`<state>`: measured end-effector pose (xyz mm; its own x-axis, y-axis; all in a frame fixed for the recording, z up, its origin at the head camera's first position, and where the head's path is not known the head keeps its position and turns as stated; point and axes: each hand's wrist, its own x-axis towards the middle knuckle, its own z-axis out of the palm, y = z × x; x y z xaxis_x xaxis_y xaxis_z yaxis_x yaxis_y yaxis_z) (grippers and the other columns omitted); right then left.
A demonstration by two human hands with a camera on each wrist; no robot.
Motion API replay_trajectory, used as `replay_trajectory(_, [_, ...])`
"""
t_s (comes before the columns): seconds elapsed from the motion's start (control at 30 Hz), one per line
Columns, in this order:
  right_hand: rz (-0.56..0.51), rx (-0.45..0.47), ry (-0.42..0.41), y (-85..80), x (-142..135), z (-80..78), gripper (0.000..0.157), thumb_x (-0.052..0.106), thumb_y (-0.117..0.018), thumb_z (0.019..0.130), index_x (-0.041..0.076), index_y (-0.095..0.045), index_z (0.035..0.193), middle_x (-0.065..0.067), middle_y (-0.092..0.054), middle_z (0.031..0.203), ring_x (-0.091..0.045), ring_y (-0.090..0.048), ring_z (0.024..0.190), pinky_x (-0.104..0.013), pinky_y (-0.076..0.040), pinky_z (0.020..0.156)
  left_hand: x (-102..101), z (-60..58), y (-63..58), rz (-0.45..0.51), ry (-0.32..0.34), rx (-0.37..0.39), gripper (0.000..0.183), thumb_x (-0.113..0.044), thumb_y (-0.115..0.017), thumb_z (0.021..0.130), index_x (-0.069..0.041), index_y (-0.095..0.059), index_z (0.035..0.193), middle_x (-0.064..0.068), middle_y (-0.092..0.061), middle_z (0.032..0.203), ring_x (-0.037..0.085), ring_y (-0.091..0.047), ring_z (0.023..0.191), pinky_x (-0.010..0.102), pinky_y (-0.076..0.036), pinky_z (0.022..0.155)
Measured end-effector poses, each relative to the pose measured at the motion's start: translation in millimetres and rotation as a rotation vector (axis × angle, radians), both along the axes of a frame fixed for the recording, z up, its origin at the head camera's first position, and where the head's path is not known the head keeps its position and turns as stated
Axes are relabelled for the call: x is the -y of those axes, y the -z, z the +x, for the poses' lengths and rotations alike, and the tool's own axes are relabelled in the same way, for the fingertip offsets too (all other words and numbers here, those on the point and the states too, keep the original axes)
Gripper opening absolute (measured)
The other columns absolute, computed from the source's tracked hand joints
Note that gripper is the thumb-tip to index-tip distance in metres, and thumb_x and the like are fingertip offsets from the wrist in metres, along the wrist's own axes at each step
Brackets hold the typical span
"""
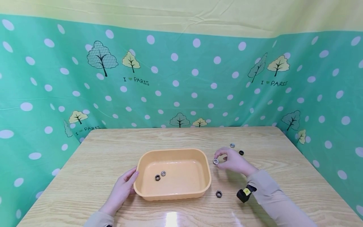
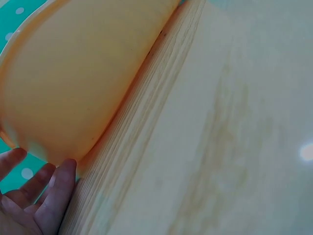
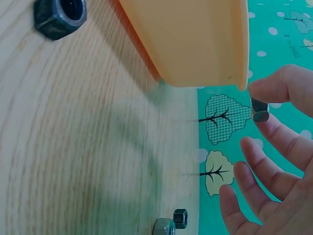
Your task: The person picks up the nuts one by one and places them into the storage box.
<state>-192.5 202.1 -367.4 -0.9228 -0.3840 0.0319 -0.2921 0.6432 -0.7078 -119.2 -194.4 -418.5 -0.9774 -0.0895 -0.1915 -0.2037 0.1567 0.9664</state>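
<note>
A pale orange plastic bin [image 1: 171,196] sits on the wooden table. My left hand [image 1: 122,189] rests against its left end, fingers loosely extended and touching the outer wall [image 2: 73,83]. Inside the bin lie a dark hex nut [image 1: 157,177] and a silver nut [image 1: 163,173]. Just off the bin's right side, my right hand [image 1: 232,161] pinches a silver nut [image 1: 216,161] between thumb and index finger. The right wrist view shows this nut [image 3: 259,110] edge-on, held above the table, with the other fingers spread.
On the table right of the bin, a dark hex nut [image 1: 219,194] lies near the front. Behind my right hand are a silver nut [image 1: 232,145] and a black nut [image 1: 241,152]. A green dotted curtain [image 1: 175,75] hangs around the table's back and sides.
</note>
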Motion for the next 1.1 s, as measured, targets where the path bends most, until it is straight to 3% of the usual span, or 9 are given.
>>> replay_trajectory(0.3, [-0.001, 0.001, -0.015, -5.1, 4, -1.7, 0.016, 0.004, -0.073, 0.073, 0.008, -0.065, 0.086, -0.008, -0.063, 0.103, -0.029, -0.054, 0.104, -0.052, -0.052, 0.09, 0, 0.3, 0.8, 0.006, -0.004, 0.002, 0.051, -0.024, -0.047, 0.1, 0.004, -0.037, 0.141, 0.031, -0.042, 0.138, 0.021, -0.066, 0.091, 0.031, -0.061, 0.07])
replay_trajectory(0.9, [-0.011, -0.016, -0.031, -19.9, 15, -6.6, 0.014, 0.007, -0.072, 0.075, 0.012, -0.067, 0.087, -0.013, -0.065, 0.109, -0.031, -0.054, 0.107, -0.052, -0.049, 0.094, 2, 0.6, 1.2, 0.001, 0.015, -0.004, 0.052, -0.026, -0.047, 0.1, 0.003, -0.036, 0.142, 0.031, -0.04, 0.141, 0.023, -0.066, 0.095, 0.031, -0.061, 0.071])
replay_trajectory(1.1, [0.004, -0.01, -0.032, -24.5, 24, -10.5, 0.01, 0.012, -0.072, 0.078, 0.015, -0.067, 0.086, -0.007, -0.065, 0.106, -0.031, -0.055, 0.109, -0.049, -0.051, 0.093, 2, 0.3, 1.4, 0.004, 0.013, -0.003, 0.053, -0.027, -0.047, 0.1, 0.003, -0.036, 0.142, 0.03, -0.04, 0.141, 0.022, -0.066, 0.095, 0.03, -0.061, 0.071])
